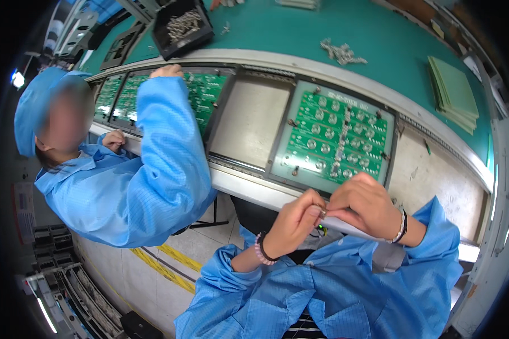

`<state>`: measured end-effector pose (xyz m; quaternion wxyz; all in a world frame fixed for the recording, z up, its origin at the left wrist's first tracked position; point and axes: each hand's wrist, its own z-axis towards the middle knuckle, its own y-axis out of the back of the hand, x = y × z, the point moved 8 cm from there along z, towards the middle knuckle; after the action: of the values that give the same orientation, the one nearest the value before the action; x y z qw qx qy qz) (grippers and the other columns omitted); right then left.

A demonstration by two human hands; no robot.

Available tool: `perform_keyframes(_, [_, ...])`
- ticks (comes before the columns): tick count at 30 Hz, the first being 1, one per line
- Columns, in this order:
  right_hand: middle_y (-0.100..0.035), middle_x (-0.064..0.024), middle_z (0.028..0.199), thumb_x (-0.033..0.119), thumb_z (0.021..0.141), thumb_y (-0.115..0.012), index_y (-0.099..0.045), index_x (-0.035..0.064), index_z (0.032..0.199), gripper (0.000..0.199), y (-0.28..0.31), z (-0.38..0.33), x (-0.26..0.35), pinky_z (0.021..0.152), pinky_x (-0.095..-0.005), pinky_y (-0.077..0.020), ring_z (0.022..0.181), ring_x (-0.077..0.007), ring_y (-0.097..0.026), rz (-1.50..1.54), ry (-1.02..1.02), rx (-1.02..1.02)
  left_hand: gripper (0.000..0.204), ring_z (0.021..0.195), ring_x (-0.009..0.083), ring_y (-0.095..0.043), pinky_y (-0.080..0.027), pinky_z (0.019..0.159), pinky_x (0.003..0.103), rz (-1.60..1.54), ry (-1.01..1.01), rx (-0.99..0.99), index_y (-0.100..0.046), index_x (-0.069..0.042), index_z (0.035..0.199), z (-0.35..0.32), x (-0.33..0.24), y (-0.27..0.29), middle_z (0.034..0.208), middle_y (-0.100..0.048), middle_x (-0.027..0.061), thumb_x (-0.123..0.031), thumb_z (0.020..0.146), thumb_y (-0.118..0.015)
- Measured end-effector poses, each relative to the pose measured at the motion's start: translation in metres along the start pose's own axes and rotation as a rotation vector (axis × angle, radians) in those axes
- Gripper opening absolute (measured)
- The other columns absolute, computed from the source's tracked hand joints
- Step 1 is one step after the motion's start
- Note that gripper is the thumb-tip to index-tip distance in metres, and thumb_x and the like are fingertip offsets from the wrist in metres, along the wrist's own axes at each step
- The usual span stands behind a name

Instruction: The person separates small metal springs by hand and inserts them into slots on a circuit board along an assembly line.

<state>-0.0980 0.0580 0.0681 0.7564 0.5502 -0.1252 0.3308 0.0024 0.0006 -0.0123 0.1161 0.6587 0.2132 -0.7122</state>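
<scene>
My left hand (293, 225) is closed in a pinch on a small metal part (322, 213), too small to make out fully. From the other side, my right hand (366, 207) meets it with fingers and thumb closed at the same part. Both hands are in front of the line's near rail. Just beyond them lies a green circuit board panel (310, 148) in a dark-edged frame (281, 138). Round silvery components sit on the panel in rows, and a line of small metal parts runs down its middle.
To the left a co-worker in a blue smock (169, 135) reaches over other framed boards (206, 93). A black bin (201, 39) of metal parts stands at the back, near a loose pile of parts (342, 52) on the green mat (271, 34). Pale green sheets (452, 96) are stacked at right.
</scene>
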Motion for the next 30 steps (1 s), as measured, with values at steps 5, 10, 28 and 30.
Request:
perform_keyframes(5, [-0.065,-0.0037,0.087,0.011,0.078,-0.076,-0.058,0.0092,0.096,0.026,-0.001,0.004,0.009,0.075,-0.0352,-0.044,0.079,-0.0216,-0.063,-0.132,0.108,-0.014,0.022,0.056,0.0038,-0.044,-0.036,0.05,0.019,0.011,-0.045,-0.023,-0.05,-0.001,0.102,-0.002,0.005,0.004,0.079,-0.054,0.0011,-0.021,0.104,-0.043])
perform_keyframes(10, [-0.061,-0.0065,0.083,0.002,0.082,-0.065,-0.053,0.0061,0.095,0.019,-0.005,0.004,0.005,0.075,-0.0353,-0.0411,0.074,-0.0244,-0.06,-0.159,-0.049,-0.057,0.014,0.061,0.0055,-0.052,-0.041,0.053,0.02,-0.114,0.009,-0.026,-0.053,-0.001,0.11,0.0,0.003,0.005,0.082,-0.057,0.0018,-0.01,0.1,-0.05])
perform_keyframes(28, [-0.056,-0.0128,0.082,0.004,0.094,-0.054,-0.044,0.001,0.101,0.012,-0.039,0.004,-0.026,0.065,-0.0332,-0.0451,0.071,-0.024,-0.058,0.473,-0.613,-0.067,0.041,0.099,0.0184,-0.062,-0.056,0.081,0.028,-0.008,-0.293,-0.195,-0.048,0.001,0.122,-0.006,-0.009,0.033,0.111,-0.055,0.0121,0.008,0.085,-0.065])
perform_keyframes(30, [-0.057,-0.012,0.083,0.004,0.094,-0.054,-0.045,0.0019,0.101,0.012,-0.034,0.011,-0.022,0.067,-0.0329,-0.0444,0.073,-0.0232,-0.058,0.252,-0.52,-0.018,0.043,0.102,0.0183,-0.061,-0.055,0.083,0.029,-0.116,-0.239,-0.168,-0.046,0.0,0.123,-0.008,-0.001,0.032,0.113,-0.055,0.0126,0.008,0.086,-0.064])
